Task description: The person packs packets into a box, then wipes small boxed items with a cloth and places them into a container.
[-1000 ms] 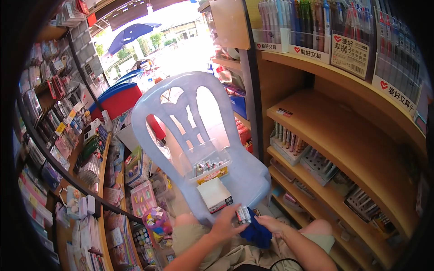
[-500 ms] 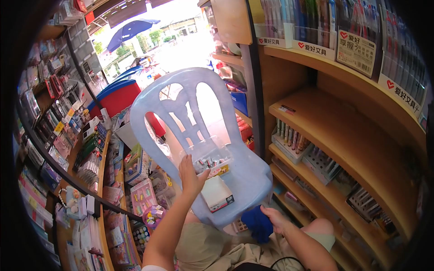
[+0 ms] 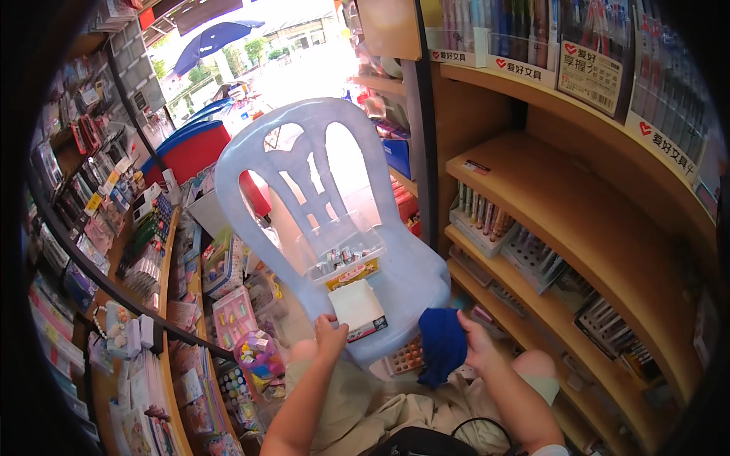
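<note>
My right hand (image 3: 476, 343) grips a bunched blue cloth (image 3: 441, 343) at the front right of the pale blue plastic chair (image 3: 414, 270). My left hand (image 3: 331, 338) is at the seat's front left edge, by the near corner of a small white open box (image 3: 357, 305). Its fingers are curled with the thumb toward the box; whether they pinch anything is hidden. Behind the white box on the seat stands a clear plastic container (image 3: 346, 262) holding several small silvery-wrapped items, its lid tilted up at the back.
Curved wooden shelves (image 3: 563, 171) with pens and boxes rise on the right. On the left are racks crowded with stationery (image 3: 152, 258). A purple basket (image 3: 258, 351) and a pink case (image 3: 234, 318) stand left of the chair. A tray of brown round items (image 3: 404, 359) sits below the seat's front.
My left hand has come down from beside the clear container to the white box's near corner, its fingers curling. My right hand has lifted the blue cloth slightly.
</note>
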A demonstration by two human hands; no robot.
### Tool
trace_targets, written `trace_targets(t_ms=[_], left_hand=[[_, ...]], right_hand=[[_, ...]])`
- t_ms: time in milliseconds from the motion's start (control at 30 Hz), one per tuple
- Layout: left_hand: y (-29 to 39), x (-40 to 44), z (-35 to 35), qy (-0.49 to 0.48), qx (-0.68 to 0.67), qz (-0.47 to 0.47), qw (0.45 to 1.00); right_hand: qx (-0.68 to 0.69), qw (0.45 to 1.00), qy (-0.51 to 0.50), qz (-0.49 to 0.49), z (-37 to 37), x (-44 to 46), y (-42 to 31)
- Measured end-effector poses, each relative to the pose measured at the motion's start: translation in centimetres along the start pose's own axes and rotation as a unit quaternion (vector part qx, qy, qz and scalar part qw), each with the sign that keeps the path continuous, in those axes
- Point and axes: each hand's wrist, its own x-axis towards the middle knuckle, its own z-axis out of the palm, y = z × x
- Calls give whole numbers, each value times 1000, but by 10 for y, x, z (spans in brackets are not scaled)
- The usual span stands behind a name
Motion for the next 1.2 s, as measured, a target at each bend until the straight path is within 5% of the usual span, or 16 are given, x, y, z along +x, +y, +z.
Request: trace_targets(t_ms=[133,267,400,533,633,700,867,967,1167,1200], left_hand=[[-6,-9,2,16,-28,57,998],[7,-12,0,-8,-92,-6,996],[31,-16,-11,-37,-101,-20,994],[31,-23,-17,-19,-57,5,998],[17,-23,-16,1,-118,-2,993],[8,-25,-11,-11,-177,-18,984],[19,-44,-9,-27,-364,-30,930],[18,-52,-11,-45,-438,-41,897],[23,-60,-32,-92,-510,-90,851],[25,-62,-34,-99,-520,-89,844]], right_hand=[[80,977,-96,-176,88,-60,-60],[-159,924,-81,-338,70,-66,-65],[-606,695,-143,-360,59,-21,0],[-686,578,-192,-399,67,-17,-7],[-757,423,-60,-494,82,-30,-18],[-798,383,24,-465,101,-50,-22],[-691,618,74,-367,86,-60,10],[-711,596,88,-363,79,-52,38],[-834,440,118,-311,96,-72,-13],[-766,550,104,-317,95,-74,-15]])
